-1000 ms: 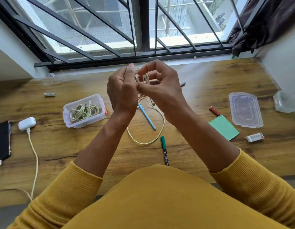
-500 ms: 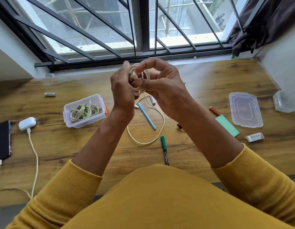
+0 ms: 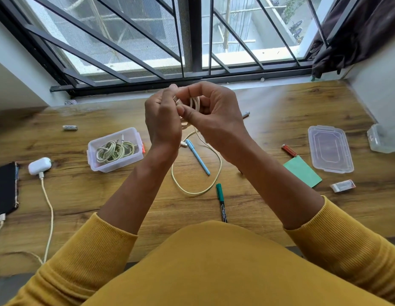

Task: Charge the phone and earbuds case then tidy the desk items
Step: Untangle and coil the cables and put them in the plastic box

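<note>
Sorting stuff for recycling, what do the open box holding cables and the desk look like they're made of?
The small clear box holding coiled cables looks like translucent, slightly frosted plastic: the cables show through its walls. The brown desk top shows printed-looking wood grain with a low sheen, probably laminate, possibly real wood.

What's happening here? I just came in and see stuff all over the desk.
A person is coiling a cream cable between both hands, left hand and right hand, held above the wooden desk; part of it hangs in a loop on the desk. The phone and earbuds case at left are already plugged in. One coiled cable sits in the clear box. Pens, a lid and sticky notes lie loose.
</note>
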A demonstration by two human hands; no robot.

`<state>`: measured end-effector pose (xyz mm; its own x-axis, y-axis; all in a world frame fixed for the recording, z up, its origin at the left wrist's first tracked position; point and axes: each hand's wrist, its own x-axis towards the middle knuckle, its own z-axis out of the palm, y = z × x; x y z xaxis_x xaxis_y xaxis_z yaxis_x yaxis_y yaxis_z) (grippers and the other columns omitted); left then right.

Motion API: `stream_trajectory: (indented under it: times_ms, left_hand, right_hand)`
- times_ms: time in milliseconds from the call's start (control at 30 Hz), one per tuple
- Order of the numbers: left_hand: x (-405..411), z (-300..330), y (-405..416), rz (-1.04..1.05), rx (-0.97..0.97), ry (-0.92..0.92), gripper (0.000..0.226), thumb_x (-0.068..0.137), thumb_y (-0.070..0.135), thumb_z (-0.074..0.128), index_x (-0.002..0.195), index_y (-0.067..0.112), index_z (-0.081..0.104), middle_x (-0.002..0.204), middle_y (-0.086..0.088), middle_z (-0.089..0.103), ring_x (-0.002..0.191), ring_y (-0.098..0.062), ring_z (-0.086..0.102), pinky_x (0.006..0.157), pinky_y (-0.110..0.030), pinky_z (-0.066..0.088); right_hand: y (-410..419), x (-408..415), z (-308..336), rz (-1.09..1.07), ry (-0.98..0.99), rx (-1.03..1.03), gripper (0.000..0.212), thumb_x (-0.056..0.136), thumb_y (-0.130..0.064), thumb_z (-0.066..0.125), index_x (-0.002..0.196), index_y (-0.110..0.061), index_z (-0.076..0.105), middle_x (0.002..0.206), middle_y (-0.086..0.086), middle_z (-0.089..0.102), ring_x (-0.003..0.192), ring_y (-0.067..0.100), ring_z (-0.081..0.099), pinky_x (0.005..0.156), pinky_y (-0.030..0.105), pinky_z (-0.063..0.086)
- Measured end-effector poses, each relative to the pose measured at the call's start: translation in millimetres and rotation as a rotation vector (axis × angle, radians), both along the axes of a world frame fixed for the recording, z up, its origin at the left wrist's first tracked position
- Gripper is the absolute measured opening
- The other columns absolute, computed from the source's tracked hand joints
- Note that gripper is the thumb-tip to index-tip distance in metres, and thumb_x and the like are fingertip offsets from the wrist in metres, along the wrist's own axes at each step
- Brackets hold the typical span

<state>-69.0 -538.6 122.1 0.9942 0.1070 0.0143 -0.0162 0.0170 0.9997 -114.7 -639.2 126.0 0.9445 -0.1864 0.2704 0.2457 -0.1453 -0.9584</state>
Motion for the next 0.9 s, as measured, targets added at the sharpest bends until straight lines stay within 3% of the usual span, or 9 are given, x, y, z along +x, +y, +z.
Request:
stream_trajectory:
  times_ms: [100,167,267,333,400,533,667,767,900]
  left_hand:
    - [0,-1,2,-0.007,-0.031,0.008,0.037,0.089,0.038,0.056,0.054,0.027,0.052,0.060,0.001,0.047,0.066,-0.021,0.046,0.065,-0.043,0.039]
    - [0,-2,2,-0.033,-0.017,0.007,0.042,0.094,0.035,0.055,0.053,0.028,0.052,0.057,0.005,0.046,0.058,-0.016,0.043,0.058,-0.035,0.036]
    - [0,-3,4,-0.040,0.049,-0.018,0.049,0.096,0.032,0.053,0.047,0.031,0.049,0.051,0.013,0.039,0.055,-0.016,0.037,0.057,-0.037,0.032]
    - [1,-5,6,-0.022,0.071,-0.036,0.045,0.093,0.036,0.054,0.049,0.028,0.048,0.052,0.008,0.039,0.060,-0.021,0.036,0.060,-0.045,0.031]
    - [3,-7,7,0.004,0.097,-0.078,0.043,0.092,0.036,0.055,0.053,0.018,0.049,0.054,0.003,0.040,0.060,-0.022,0.036,0.060,-0.051,0.033]
    - [7,-12,7,0.057,0.288,-0.200,0.045,0.096,0.037,0.054,0.064,0.005,0.055,0.056,-0.003,0.048,0.057,-0.017,0.041,0.061,-0.047,0.041]
    - [11,-15,11,0.084,0.441,-0.223,0.044,0.096,0.034,0.056,0.058,0.014,0.045,0.053,0.005,0.039,0.054,-0.013,0.034,0.059,-0.039,0.032]
    - [11,-17,15,0.089,0.515,-0.232,0.043,0.095,0.033,0.056,0.059,0.011,0.052,0.052,0.005,0.039,0.054,-0.014,0.036,0.058,-0.038,0.030]
    - [11,-16,18,0.048,0.510,-0.261,0.045,0.098,0.032,0.055,0.059,0.012,0.046,0.054,0.005,0.037,0.054,-0.013,0.032,0.057,-0.037,0.029]
  right_hand:
    - [-1,1,2,-0.018,0.017,-0.067,0.020,0.087,-0.007,0.084,0.104,-0.008,0.076,0.090,0.008,0.077,0.082,0.026,0.077,0.075,0.052,0.065]
    - [1,1,0,-0.043,0.028,-0.127,0.019,0.087,-0.015,0.085,0.103,-0.018,0.075,0.095,0.003,0.075,0.085,0.020,0.076,0.078,0.049,0.065]
    - [1,-1,-2,-0.137,0.047,-0.238,0.023,0.087,-0.026,0.085,0.102,-0.035,0.069,0.119,-0.001,0.060,0.108,0.009,0.062,0.086,0.028,0.058]
    - [0,-3,0,-0.165,0.018,-0.271,0.024,0.088,-0.026,0.083,0.101,-0.036,0.065,0.119,-0.006,0.058,0.110,0.004,0.057,0.081,0.012,0.046]
    - [0,-5,0,-0.166,-0.006,-0.262,0.023,0.089,-0.025,0.081,0.101,-0.034,0.063,0.116,-0.011,0.062,0.107,0.002,0.059,0.076,0.008,0.041]
    - [0,-7,-5,-0.206,-0.028,-0.237,0.022,0.091,-0.029,0.079,0.103,-0.033,0.061,0.111,-0.017,0.066,0.107,0.007,0.062,0.077,0.028,0.044]
    - [-2,-9,-5,-0.195,-0.084,-0.157,0.018,0.090,-0.016,0.080,0.098,-0.018,0.064,0.091,-0.010,0.068,0.089,0.010,0.068,0.066,0.019,0.045]
    - [-5,-10,-6,-0.166,-0.071,-0.100,0.017,0.094,-0.010,0.076,0.099,-0.010,0.060,0.089,0.004,0.068,0.084,0.020,0.072,0.064,0.036,0.062]
    - [-8,-11,-3,-0.076,-0.035,0.017,0.015,0.101,-0.006,0.067,0.103,-0.005,0.052,0.090,0.021,0.066,0.071,0.023,0.074,0.060,0.045,0.065]
